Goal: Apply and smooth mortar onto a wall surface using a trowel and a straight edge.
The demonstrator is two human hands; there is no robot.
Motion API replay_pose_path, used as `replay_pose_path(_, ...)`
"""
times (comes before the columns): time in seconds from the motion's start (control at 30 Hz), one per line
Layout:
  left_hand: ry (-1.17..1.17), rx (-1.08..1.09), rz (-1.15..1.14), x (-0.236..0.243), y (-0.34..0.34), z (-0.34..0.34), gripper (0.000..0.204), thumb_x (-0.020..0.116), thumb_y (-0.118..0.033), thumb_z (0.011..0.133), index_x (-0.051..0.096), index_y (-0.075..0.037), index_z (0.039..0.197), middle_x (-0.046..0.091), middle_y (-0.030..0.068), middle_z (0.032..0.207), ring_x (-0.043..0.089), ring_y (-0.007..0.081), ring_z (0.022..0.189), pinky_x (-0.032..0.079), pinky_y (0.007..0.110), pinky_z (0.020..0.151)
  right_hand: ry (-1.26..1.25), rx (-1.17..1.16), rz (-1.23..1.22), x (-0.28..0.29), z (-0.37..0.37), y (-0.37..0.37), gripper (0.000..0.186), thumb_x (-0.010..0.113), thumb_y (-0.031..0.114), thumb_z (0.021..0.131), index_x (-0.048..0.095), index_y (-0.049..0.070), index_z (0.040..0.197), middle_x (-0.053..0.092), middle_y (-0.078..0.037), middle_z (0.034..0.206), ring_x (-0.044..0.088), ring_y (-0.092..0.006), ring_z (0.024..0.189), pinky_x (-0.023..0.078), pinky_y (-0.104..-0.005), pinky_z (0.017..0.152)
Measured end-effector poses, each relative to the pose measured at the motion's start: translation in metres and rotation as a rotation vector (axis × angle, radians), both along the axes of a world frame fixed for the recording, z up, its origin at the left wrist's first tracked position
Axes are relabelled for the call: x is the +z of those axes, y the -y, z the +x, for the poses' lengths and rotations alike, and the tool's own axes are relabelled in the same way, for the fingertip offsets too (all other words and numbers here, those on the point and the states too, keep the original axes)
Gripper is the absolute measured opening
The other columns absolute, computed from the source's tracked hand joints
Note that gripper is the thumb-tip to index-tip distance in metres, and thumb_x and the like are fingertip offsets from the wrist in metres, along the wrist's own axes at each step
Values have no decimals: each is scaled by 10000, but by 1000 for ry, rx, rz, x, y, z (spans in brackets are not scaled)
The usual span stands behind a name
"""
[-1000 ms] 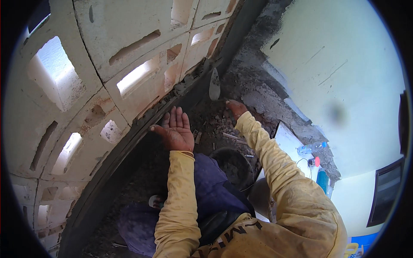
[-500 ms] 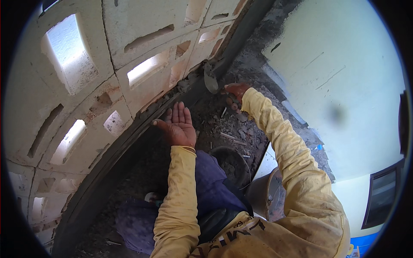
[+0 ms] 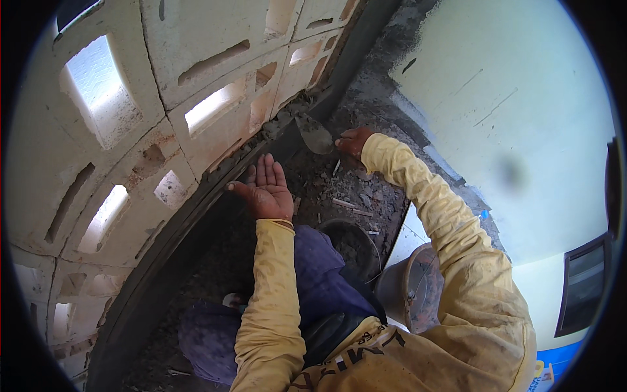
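Observation:
My right hand [image 3: 356, 142] is closed round the handle end of a trowel [image 3: 315, 135], whose grey blade points toward the foot of the block wall. The blade lies by the mortar ledge [image 3: 277, 134] that runs along the bottom of the blocks. My left hand [image 3: 269, 189] is held palm up beside that ledge, fingers stretched out and thumb apart, with nothing in it. Most of the trowel's handle is hidden by my right fingers.
Pale ventilation blocks [image 3: 209, 65] form the wall on the left. A dark bucket [image 3: 349, 245] stands by my knees, with a larger bucket [image 3: 411, 287] to its right. Rubble [image 3: 359, 193] covers the ground ahead. A painted wall [image 3: 509, 130] rises on the right.
The trowel blade has swung to lie broader in view, and my right hand has moved slightly left and nearer. My left hand stays palm up; the whole view has shifted a little.

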State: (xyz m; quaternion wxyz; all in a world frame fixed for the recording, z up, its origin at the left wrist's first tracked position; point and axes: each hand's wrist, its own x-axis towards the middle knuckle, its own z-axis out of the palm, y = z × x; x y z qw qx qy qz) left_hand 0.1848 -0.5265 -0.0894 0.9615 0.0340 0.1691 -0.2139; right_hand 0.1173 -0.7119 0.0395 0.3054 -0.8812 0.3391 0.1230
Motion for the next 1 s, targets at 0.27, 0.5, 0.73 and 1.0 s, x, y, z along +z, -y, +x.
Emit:
replay_pose_path(0.27,56,12,0,-5,1,-1,1028,581,-660,642,197,15,1314,406,197,1317,496,273,1142,451,385,943,-41,89,-266,24,-19,38,319,502,326,871,613,33,934,593,-120,680,562,-241,613,445,-372,623)
replay_pose_path(0.5,69,4,53,-1,3,-2,983,525,-671,682,224,21,1313,453,183,1278,508,253,1130,466,362,923,3,269,-609,8,-22,55,391,441,372,884,540,136,1179,615,-216,968,565,-397,963,437,-456,836)
replay_pose_path(0.73,71,5,26,-5,3,-1,992,602,-633,638,220,14,1285,418,211,1305,498,283,1140,456,392,939,-96,230,-764,3,-8,83,407,420,408,888,506,232,1244,591,-124,1130,534,-346,1073,411,-442,925)
replay_pose_path(1.0,48,-9,9,-5,4,-1,941,576,-627,665,238,10,1270,430,219,1295,498,294,1142,465,406,927,37,331,-639,-6,8,132,427,478,393,874,520,162,1231,608,-174,1041,566,-354,989,437,-439,866)
